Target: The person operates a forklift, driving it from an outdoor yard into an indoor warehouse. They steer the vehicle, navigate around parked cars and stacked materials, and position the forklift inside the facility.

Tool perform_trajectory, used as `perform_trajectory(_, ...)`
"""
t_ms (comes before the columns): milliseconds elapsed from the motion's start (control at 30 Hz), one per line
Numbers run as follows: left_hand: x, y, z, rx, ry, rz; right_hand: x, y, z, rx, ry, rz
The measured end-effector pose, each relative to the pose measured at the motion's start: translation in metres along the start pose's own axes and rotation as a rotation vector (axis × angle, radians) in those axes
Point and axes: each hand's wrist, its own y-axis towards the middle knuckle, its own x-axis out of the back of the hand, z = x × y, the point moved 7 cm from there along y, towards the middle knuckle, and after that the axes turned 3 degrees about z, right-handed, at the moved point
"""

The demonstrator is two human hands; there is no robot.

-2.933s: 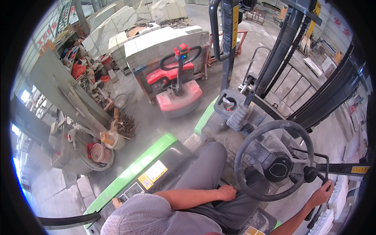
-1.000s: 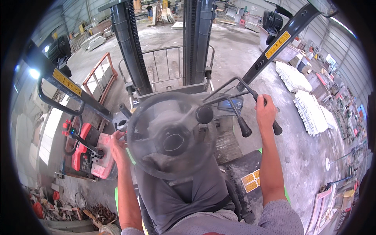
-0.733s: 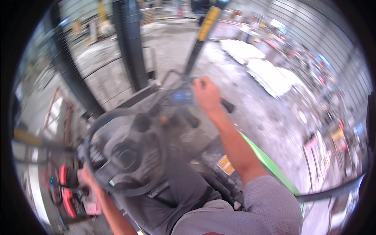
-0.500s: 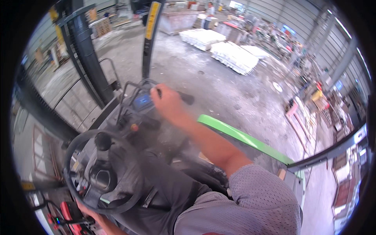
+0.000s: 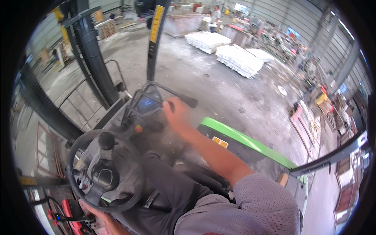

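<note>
My right hand is reached out to the right of a small lit display on the forklift's dashboard. Its fingers curl round the small black knob of a control lever, which shows only in part. Just beyond the hand, a longer lever with a black grip points to the right. At the lower left is my left hand, close to the near rim of the black steering wheel; its fingers are mostly hidden. A round spinner knob stands on the wheel.
The forklift's dark mast and a front post rise ahead. A green body edge runs along the right. On the concrete floor lie white stacked sacks; a person stands behind them. Red-and-black equipment is at lower left.
My right hand and the knob in it have moved a little right and back from the display. The longer lever's grip shows more fully. The whole view has shifted slightly.
</note>
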Motion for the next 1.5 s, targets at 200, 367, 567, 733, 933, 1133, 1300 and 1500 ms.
perform_trajectory(200,-0.01,-0.011,0.002,0.414,-0.378,-0.056,-0.001,-0.013,-0.025,0.007,-0.049,0.116)
perform_trajectory(367,-0.126,-0.064,-0.142,0.209,-0.184,0.238,0.072,-0.074,0.002,0.11,-0.206,0.162)
perform_trajectory(567,-0.243,-0.26,-0.516,-0.057,-0.197,0.487,0.554,-0.195,0.056,0.247,-0.331,0.075)
perform_trajectory(733,-0.136,-0.524,-0.835,0.123,-0.2,0.357,0.952,-0.22,-0.022,0.193,-0.201,0.331)
perform_trajectory(933,0.077,-0.767,-1.082,0.269,0.016,-0.016,1.141,-0.235,0.002,-0.041,0.009,1.018)
perform_trajectory(1133,0.119,-0.811,-1.065,0.34,0.152,-0.149,1.116,-0.282,-0.01,-0.011,0.23,1.04)
perform_trajectory(1300,0.018,-0.618,-0.876,0.371,0.187,-0.157,0.843,-0.257,-0.075,-0.134,0.288,1.114)
perform_trajectory(1500,-0.082,-0.512,-0.79,0.373,0.12,-0.152,0.692,-0.207,-0.113,-0.181,0.259,1.141)
